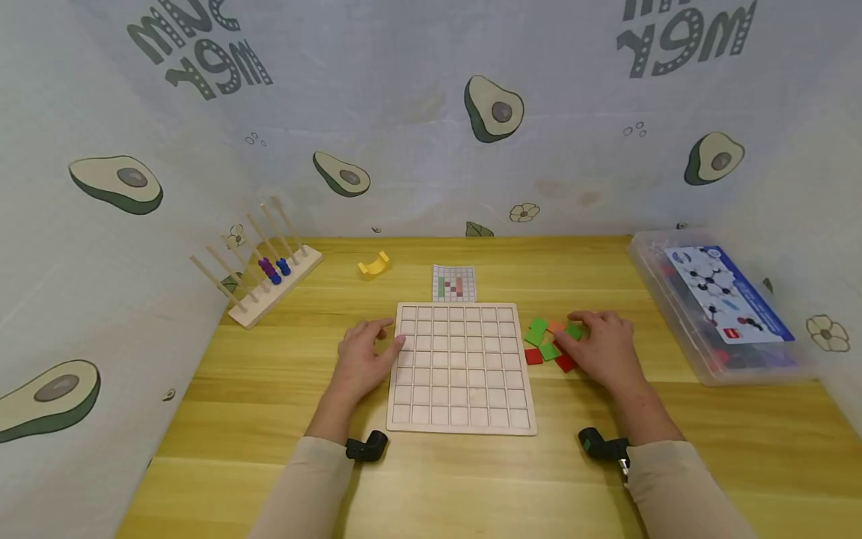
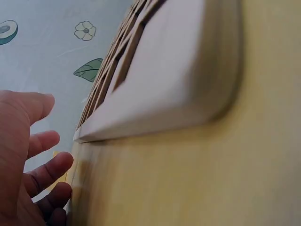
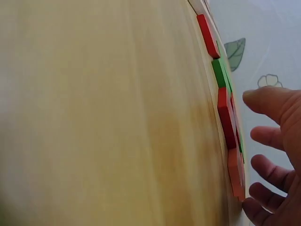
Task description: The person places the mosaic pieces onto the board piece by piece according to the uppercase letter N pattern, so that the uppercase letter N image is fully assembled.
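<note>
Pale wooden board [image 1: 459, 360]: flat, square-celled grid, cells bare. Green, red and orange tiles [image 1: 548, 351]: small, flat, loosely clustered just beside the board's right edge.

Big grey letters [image 1: 673, 46] are on the cloth [image 1: 404, 97], hard to read. Writing on the box [image 1: 663, 303] label [image 1: 730, 288] is too tiny.

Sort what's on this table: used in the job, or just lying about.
Likely in use:
pale wooden rectangular grid board, by the left hand
flat red, green and orange tiles, by the right hand
small white card printed with a coloured pattern

Apparently lying about:
pale wooden peg rack with purple and blue beads
yellow arched block
clear plastic rectangular box
</note>
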A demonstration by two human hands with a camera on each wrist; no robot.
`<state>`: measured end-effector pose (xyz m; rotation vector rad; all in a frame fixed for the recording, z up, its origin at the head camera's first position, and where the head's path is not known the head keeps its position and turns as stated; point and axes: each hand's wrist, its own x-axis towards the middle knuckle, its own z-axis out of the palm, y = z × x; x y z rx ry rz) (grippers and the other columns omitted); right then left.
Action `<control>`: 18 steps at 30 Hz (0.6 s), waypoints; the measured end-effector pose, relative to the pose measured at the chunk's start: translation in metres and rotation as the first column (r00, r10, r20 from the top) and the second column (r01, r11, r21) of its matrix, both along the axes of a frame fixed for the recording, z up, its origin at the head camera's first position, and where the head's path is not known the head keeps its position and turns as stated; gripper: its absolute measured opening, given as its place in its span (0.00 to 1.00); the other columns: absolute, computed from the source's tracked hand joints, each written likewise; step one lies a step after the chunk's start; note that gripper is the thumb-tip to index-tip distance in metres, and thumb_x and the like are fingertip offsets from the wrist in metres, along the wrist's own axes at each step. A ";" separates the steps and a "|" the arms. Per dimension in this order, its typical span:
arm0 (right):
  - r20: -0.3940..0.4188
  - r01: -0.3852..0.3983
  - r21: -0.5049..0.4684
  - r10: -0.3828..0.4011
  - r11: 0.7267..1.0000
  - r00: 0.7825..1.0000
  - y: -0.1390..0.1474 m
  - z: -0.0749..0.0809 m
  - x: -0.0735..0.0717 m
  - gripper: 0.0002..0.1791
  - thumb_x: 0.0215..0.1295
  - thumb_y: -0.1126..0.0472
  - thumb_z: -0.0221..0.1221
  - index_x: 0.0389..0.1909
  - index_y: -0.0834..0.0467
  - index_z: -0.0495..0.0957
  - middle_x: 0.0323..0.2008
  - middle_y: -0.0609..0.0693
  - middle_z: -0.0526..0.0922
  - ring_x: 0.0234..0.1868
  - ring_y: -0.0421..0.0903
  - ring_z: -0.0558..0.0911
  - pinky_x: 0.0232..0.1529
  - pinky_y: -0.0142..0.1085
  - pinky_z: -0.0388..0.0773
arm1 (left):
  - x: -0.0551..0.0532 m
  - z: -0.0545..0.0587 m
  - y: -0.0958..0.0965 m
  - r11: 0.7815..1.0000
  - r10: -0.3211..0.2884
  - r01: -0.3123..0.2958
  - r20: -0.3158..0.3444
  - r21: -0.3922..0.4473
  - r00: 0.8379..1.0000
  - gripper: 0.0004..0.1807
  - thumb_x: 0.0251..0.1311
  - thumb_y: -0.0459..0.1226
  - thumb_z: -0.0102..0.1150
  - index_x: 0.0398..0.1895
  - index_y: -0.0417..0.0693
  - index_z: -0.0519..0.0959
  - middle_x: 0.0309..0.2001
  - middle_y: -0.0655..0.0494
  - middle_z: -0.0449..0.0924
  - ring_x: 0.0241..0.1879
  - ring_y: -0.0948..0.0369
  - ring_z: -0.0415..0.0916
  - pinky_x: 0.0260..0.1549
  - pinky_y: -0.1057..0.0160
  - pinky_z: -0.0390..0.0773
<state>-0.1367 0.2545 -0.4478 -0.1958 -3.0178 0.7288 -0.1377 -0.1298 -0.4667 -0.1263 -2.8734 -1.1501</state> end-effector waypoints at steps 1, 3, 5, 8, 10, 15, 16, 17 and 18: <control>0.001 -0.003 0.001 0.003 1.000 1.000 -0.001 0.000 0.000 0.29 0.68 0.47 0.62 0.60 0.64 0.76 0.60 0.74 0.69 0.59 0.74 0.62 0.56 0.65 0.66 | 0.000 -0.001 0.000 1.000 0.003 -0.003 -0.008 0.008 1.000 0.23 0.70 0.50 0.60 0.63 0.52 0.79 0.47 0.51 0.80 0.52 0.49 0.72 0.59 0.44 0.62; 0.006 -0.007 0.005 0.007 1.000 1.000 -0.001 0.000 -0.001 0.29 0.67 0.47 0.63 0.60 0.64 0.77 0.60 0.74 0.70 0.59 0.74 0.63 0.56 0.64 0.65 | -0.001 -0.003 0.002 1.000 0.007 -0.006 -0.029 0.020 1.000 0.22 0.69 0.48 0.60 0.62 0.51 0.80 0.45 0.52 0.80 0.49 0.50 0.72 0.56 0.45 0.61; 0.015 -0.009 0.011 0.008 1.000 1.000 -0.003 0.000 -0.002 0.28 0.67 0.47 0.63 0.60 0.63 0.77 0.60 0.74 0.70 0.59 0.74 0.63 0.57 0.64 0.65 | -0.001 -0.006 0.003 1.000 0.013 -0.012 -0.054 0.019 0.998 0.21 0.69 0.47 0.61 0.61 0.51 0.81 0.41 0.52 0.80 0.46 0.51 0.71 0.53 0.47 0.61; 0.027 -0.002 0.021 0.002 1.000 1.000 -0.005 0.000 -0.004 0.27 0.68 0.48 0.63 0.59 0.63 0.78 0.60 0.74 0.70 0.59 0.73 0.63 0.57 0.64 0.64 | -0.001 -0.011 0.004 1.000 0.021 -0.022 -0.089 -0.011 0.996 0.19 0.68 0.45 0.62 0.60 0.52 0.83 0.36 0.54 0.78 0.41 0.53 0.70 0.48 0.51 0.60; 0.033 0.001 0.024 -0.002 1.000 0.999 -0.006 0.000 -0.005 0.27 0.67 0.48 0.63 0.59 0.62 0.78 0.59 0.74 0.70 0.60 0.74 0.63 0.58 0.64 0.63 | 0.000 -0.012 0.004 0.999 0.027 -0.030 -0.106 -0.033 0.994 0.18 0.68 0.44 0.62 0.59 0.53 0.84 0.34 0.55 0.78 0.39 0.54 0.69 0.46 0.52 0.60; 0.044 0.007 0.023 -0.008 1.000 0.999 -0.008 0.001 -0.006 0.25 0.68 0.48 0.62 0.57 0.62 0.80 0.59 0.74 0.71 0.61 0.75 0.63 0.59 0.64 0.61 | 0.002 -0.014 0.004 0.997 0.028 -0.038 -0.130 -0.074 0.991 0.18 0.69 0.44 0.61 0.59 0.53 0.84 0.34 0.55 0.78 0.39 0.54 0.69 0.45 0.52 0.61; 0.046 0.009 0.024 -0.010 1.000 0.999 -0.009 0.001 -0.007 0.25 0.68 0.48 0.62 0.57 0.62 0.80 0.59 0.74 0.71 0.61 0.75 0.63 0.60 0.65 0.60 | 0.002 -0.015 0.004 0.996 0.028 -0.039 -0.133 -0.080 0.991 0.18 0.69 0.44 0.61 0.59 0.53 0.84 0.34 0.55 0.79 0.39 0.54 0.69 0.45 0.52 0.61; 0.046 0.010 0.026 -0.011 1.000 0.999 -0.009 0.001 -0.007 0.25 0.68 0.48 0.61 0.56 0.62 0.80 0.59 0.74 0.71 0.61 0.75 0.63 0.60 0.65 0.60 | 0.002 -0.015 0.004 0.996 0.028 -0.040 -0.136 -0.085 0.990 0.18 0.69 0.44 0.61 0.59 0.53 0.84 0.34 0.55 0.79 0.40 0.54 0.70 0.45 0.52 0.62; 0.047 0.011 0.028 -0.012 1.000 0.999 -0.009 0.001 -0.007 0.25 0.68 0.48 0.61 0.56 0.62 0.80 0.59 0.74 0.71 0.61 0.75 0.63 0.60 0.65 0.60 | 0.002 -0.015 0.004 0.995 0.028 -0.041 -0.139 -0.087 0.990 0.18 0.69 0.44 0.61 0.59 0.53 0.84 0.34 0.55 0.79 0.40 0.54 0.70 0.45 0.52 0.62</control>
